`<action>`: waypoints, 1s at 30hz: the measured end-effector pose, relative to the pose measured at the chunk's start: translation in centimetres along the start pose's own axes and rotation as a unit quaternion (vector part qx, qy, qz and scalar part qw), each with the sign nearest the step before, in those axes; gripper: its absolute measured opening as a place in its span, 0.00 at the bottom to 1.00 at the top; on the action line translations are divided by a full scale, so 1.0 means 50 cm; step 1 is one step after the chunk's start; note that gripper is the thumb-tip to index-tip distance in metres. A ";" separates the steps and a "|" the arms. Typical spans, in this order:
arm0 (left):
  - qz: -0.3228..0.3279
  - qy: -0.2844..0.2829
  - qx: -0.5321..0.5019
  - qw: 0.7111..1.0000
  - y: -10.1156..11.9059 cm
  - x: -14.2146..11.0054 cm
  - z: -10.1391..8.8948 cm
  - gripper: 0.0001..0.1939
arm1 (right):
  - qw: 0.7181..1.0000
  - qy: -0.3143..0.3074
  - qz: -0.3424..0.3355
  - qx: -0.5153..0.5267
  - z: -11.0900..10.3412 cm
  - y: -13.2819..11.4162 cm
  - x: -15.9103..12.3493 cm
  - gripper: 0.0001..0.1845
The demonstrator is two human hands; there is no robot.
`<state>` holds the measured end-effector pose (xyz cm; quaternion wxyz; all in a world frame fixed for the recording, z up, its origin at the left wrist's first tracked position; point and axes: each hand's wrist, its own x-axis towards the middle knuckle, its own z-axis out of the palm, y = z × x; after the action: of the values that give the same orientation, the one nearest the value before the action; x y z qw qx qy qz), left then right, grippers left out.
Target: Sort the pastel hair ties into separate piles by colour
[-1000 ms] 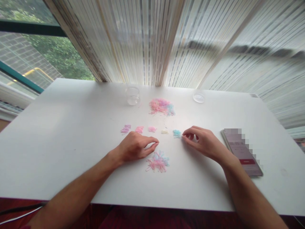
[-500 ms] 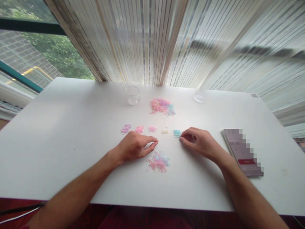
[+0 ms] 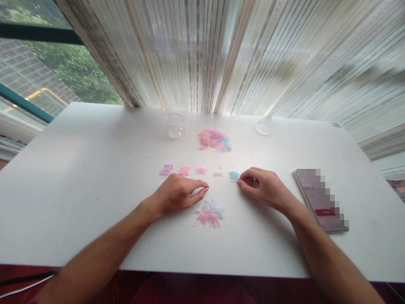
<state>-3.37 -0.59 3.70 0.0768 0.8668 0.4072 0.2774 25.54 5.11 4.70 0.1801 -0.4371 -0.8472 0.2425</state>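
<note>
Small pastel elastic bands lie on the white table in groups. My left hand (image 3: 177, 192) is closed in a pinch above the mixed pink and blue pile (image 3: 209, 214); whatever its fingertips hold is too small to make out. Also pinched, my right hand (image 3: 264, 188) has its fingertips at the right edge of the blue bands (image 3: 234, 175), and I cannot see what is between them. Leftward in the same row lie cream bands (image 3: 218, 174), light pink bands (image 3: 201, 170), pink bands (image 3: 184, 170) and purple bands (image 3: 166, 170).
Farther back is a larger mixed heap of bands (image 3: 214, 140). A clear plastic tub (image 3: 175, 127) stands left of it, and a clear lid (image 3: 263, 128) lies to its right. Beyond my right hand rests a phone (image 3: 319, 198). String curtains (image 3: 196, 55) hang along the table's back edge.
The view has shifted very slightly. Both hands keep their pinched pose in nearly the same places, and the groups of bands look the same.
</note>
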 end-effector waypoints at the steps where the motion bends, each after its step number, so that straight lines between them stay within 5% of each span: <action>1: 0.000 0.000 0.000 1.000 0.000 0.000 0.000 0.10 | 1.000 0.004 0.005 0.000 0.000 0.000 0.000 0.04; 11: 0.002 -0.005 -0.012 1.000 -0.002 -0.002 -0.001 0.10 | 1.000 0.017 0.023 0.001 0.000 -0.003 -0.003 0.05; 18: -0.013 -0.058 -0.085 0.995 0.009 -0.001 -0.008 0.07 | 0.997 0.048 -0.053 0.026 -0.006 -0.023 -0.011 0.04; 25: -0.033 -0.123 -0.119 0.985 0.034 -0.008 -0.008 0.06 | 0.979 -0.125 -0.136 0.084 0.027 -0.071 -0.026 0.04; 30: -0.034 -0.150 -0.100 0.983 0.039 -0.012 -0.002 0.04 | 0.971 -0.170 -0.142 0.095 0.044 -0.084 -0.029 0.07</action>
<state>-2.43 -2.35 4.21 0.2330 0.8721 0.3907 0.1803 22.46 1.23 5.13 0.1069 -0.2458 -0.8918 0.3644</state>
